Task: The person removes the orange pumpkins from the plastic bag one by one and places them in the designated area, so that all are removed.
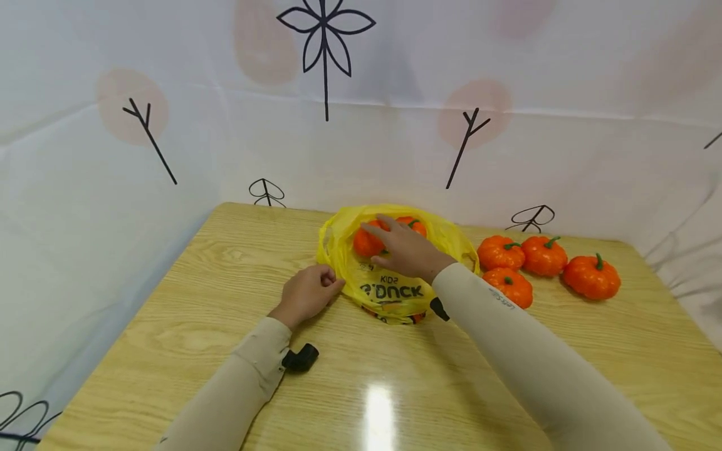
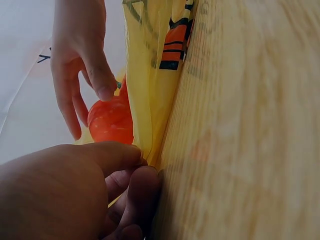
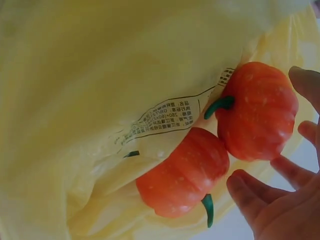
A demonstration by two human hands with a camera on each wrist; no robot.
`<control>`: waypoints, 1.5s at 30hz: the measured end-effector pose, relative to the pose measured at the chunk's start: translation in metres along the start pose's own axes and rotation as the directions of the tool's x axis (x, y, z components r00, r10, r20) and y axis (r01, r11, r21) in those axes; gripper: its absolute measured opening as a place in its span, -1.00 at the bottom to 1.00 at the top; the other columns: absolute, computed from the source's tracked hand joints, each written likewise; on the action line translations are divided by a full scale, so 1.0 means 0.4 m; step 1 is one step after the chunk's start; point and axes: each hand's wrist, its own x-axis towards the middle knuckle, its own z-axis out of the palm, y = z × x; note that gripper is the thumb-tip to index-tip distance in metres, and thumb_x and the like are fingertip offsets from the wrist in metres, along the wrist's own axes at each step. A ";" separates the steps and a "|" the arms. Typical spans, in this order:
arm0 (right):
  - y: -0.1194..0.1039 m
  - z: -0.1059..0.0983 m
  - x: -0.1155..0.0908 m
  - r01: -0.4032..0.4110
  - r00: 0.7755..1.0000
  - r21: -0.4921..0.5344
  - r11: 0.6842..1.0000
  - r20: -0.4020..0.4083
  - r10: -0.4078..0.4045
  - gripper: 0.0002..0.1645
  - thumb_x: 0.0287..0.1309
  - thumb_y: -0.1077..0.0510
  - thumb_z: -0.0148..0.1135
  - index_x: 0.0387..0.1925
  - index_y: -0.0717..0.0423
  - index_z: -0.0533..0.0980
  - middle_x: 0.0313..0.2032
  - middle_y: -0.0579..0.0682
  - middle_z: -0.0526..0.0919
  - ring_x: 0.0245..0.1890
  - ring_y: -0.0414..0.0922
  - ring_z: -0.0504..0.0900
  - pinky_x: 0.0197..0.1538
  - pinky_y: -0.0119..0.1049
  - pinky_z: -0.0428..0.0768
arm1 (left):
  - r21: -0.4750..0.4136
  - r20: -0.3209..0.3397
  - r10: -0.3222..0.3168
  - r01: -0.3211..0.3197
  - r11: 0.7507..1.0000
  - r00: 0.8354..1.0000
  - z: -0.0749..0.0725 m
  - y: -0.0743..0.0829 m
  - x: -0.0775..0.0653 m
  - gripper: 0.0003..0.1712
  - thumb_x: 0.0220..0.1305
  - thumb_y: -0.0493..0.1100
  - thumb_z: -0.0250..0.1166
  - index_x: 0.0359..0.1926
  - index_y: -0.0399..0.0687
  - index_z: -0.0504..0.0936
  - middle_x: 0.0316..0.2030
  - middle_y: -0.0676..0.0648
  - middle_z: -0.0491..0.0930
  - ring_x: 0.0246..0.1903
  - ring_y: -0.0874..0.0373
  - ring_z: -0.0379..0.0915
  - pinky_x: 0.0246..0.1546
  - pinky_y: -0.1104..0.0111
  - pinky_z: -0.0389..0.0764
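Note:
A yellow plastic bag (image 1: 451,241) lies on the table with its mouth spread and dark print on its side. Thumb and fingers of my left hand (image 1: 304,294) pinch the bag's near left edge. Inside the bag are two small orange pumpkins, one pumpkin (image 3: 260,112) touching the other pumpkin (image 3: 185,175); both have green stems. Over the bag's mouth, my right hand (image 1: 408,250) has its fingers spread near the pumpkins and grips nothing. In the left wrist view, an orange pumpkin (image 2: 110,120) shows behind the bag's edge, below the right hand's fingers.
Several more orange pumpkins stand right of the bag, with one pumpkin (image 1: 592,277) farthest right and another pumpkin (image 1: 509,287) nearest me. The wooden table (image 1: 225,269) meets a white patterned cloth (image 1: 383,156) at its back and left sides.

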 end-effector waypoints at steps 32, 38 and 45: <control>0.007 0.023 0.011 0.058 0.995 -0.023 0.998 -0.075 -0.060 -0.33 0.32 0.10 0.30 0.42 -0.03 0.35 0.47 0.19 0.22 0.32 0.23 0.44 0.29 0.05 0.48 | 0.015 -0.028 0.023 -0.022 1.000 0.999 0.005 -0.006 0.004 -0.75 0.33 0.15 0.29 -0.39 0.18 0.64 -0.46 0.17 0.63 -0.50 0.27 0.46 -0.43 0.35 0.40; 0.013 0.013 -0.023 0.081 0.989 -0.052 0.995 -0.122 -0.087 -0.31 0.27 0.13 0.34 0.41 -0.05 0.37 0.47 0.16 0.23 0.34 0.25 0.40 0.30 0.07 0.47 | 0.019 -0.019 0.029 -0.028 0.999 0.999 0.003 -0.002 0.004 -0.76 0.33 0.14 0.30 -0.38 0.16 0.64 -0.45 0.16 0.64 -0.49 0.26 0.47 -0.43 0.35 0.40; 0.010 0.005 -0.073 0.139 0.963 -0.098 0.985 -0.219 -0.157 -0.26 0.20 0.16 0.41 0.39 -0.06 0.37 0.45 0.16 0.27 0.27 0.22 0.49 0.25 0.10 0.50 | 0.017 -0.023 0.018 -0.017 1.000 1.000 0.006 -0.002 0.000 -0.76 0.33 0.14 0.30 -0.39 0.16 0.63 -0.45 0.15 0.63 -0.48 0.24 0.46 -0.42 0.33 0.39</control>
